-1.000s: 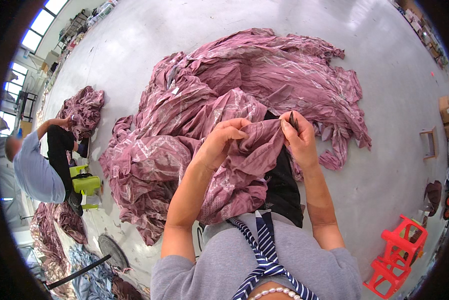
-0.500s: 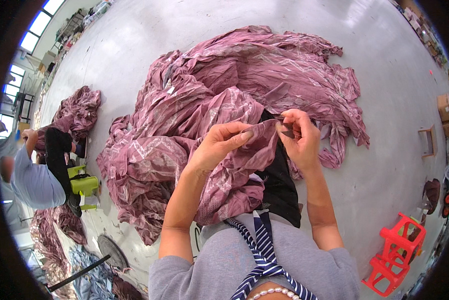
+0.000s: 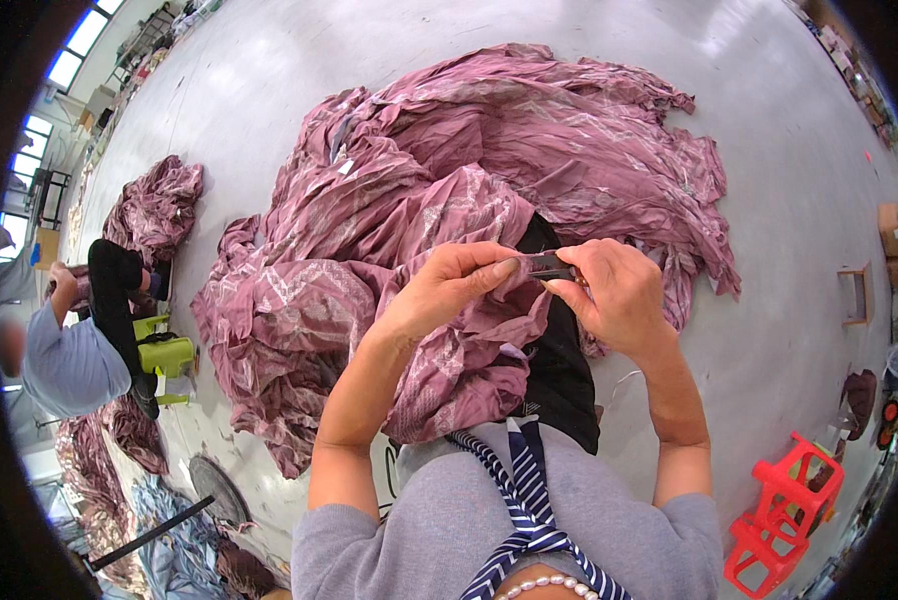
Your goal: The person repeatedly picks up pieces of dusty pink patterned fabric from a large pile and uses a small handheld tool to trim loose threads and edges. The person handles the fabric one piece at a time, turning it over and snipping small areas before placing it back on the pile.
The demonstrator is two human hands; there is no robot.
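While the left hand (image 3: 437,292) pinches an edge of the mauve patterned cloth (image 3: 419,225) between thumb and fingertips, the right hand (image 3: 621,297) grips a small dark snip-like tool (image 3: 549,266), its tip right at the pinched edge. Both hands nearly closed; can't tell if the blades are parted. Cloth runs from the hands over the lap and spreads on the grey floor (image 3: 799,190) ahead as a crumpled heap. Labels: small white tag (image 3: 345,167) on the heap, too small to read; pale angular mark (image 3: 531,409) on the black trousers (image 3: 567,375).
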